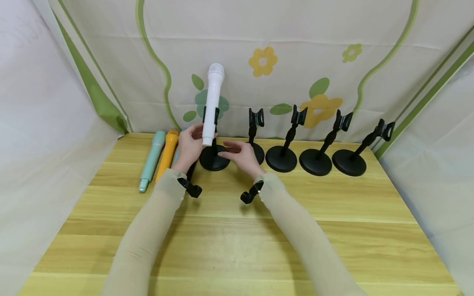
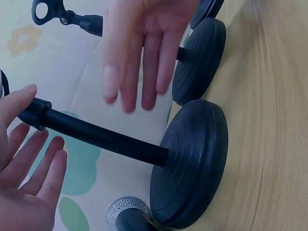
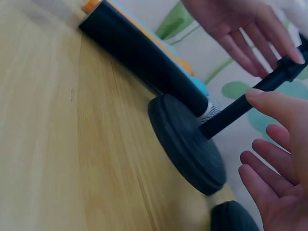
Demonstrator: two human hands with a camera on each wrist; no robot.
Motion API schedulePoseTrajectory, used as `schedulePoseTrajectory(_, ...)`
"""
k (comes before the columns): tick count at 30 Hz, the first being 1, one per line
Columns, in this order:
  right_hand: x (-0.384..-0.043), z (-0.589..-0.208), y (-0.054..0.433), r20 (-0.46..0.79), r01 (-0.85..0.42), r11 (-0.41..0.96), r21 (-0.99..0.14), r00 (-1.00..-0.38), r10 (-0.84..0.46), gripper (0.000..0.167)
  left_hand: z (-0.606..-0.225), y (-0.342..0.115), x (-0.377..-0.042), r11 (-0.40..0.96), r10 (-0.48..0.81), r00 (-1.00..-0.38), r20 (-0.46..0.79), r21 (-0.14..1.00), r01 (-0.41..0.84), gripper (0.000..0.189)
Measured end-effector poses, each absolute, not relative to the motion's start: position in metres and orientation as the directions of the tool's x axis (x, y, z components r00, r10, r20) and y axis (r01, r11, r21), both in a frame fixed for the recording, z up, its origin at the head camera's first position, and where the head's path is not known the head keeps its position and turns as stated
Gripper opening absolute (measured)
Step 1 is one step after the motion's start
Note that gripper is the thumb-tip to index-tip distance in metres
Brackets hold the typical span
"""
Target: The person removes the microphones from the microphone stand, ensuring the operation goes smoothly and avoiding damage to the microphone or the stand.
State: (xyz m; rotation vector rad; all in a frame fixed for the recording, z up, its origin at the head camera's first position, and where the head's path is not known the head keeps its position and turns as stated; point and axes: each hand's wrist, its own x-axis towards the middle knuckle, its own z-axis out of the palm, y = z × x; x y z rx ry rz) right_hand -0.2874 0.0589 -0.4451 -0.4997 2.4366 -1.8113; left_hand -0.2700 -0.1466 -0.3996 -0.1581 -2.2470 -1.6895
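Observation:
A white microphone (image 1: pixel 212 98) sits tilted at the top of the leftmost black stand (image 1: pixel 214 163), in front of its clip. My left hand (image 1: pixel 189 147) is beside that stand's pole. Its thumb (image 2: pixel 20 102) lies at the collar of the pole, and the other fingers extend loosely behind. On the pole's other side is my right hand (image 1: pixel 242 157), fingers loosely extended and holding nothing. In the right wrist view, the right thumb (image 3: pixel 264 100) overlaps the pole; I cannot tell whether it touches.
Left of the hands lie a mint-green microphone (image 1: pixel 151 162), an orange microphone (image 1: pixel 168 152), a partly hidden blue one and a black microphone (image 3: pixel 144 55). Several black stands (image 1: pixel 281 158) with clips line the table's back to the right. A flowered curtain (image 1: pixel 296 24) hangs behind.

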Motion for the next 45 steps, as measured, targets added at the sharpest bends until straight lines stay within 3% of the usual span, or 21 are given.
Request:
schedulePoseTrajectory(18, -0.300, -0.452, 0.022, 0.200, -0.283, 0.300, -0.911, -0.939, -0.279, 0.026, -0.403, -0.144, -0.279, 0.296, -0.119, -0.925, 0.362, 0.902, 0.315, 0.045)
schedulePoseTrajectory(29, -0.300, -0.453, 0.021, 0.208, -0.282, 0.281, -0.917, -0.941, -0.266, 0.025, -0.405, -0.143, -0.282, 0.281, -0.122, -0.916, 0.382, 0.898, 0.337, 0.035)
schedulePoseTrajectory(45, -0.293, -0.448, 0.022, 0.254, -0.347, 0.316, -0.883, -0.919, -0.300, 0.020, -0.402, -0.143, -0.277, 0.258, -0.115, -0.903, 0.413, 0.891, 0.374, 0.036)
